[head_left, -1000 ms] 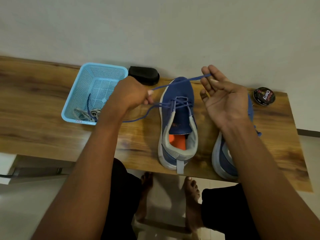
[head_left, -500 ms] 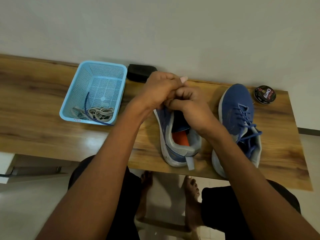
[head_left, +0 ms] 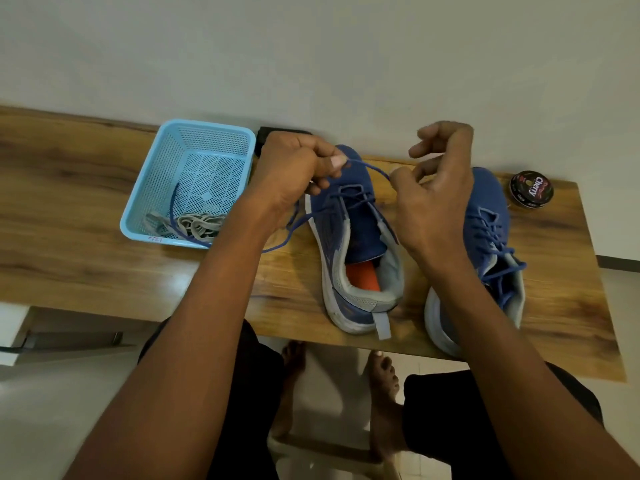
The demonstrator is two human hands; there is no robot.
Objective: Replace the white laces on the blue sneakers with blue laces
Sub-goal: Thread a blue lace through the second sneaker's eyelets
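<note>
While left hand (head_left: 294,171) pinches blue lace (head_left: 372,169), right hand (head_left: 433,188) pinches other end above sneaker (head_left: 356,237).

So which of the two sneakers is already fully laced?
The right-hand sneaker, beside the polish tin: blue lace runs up all its eyelets. The middle sneaker is laced only near the toe.

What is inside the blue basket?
Inside the blue basket lies a bundle of pale laces, with part of a blue lace across them, trailing over the front rim. The person's left hand covers the basket's right edge.
</note>
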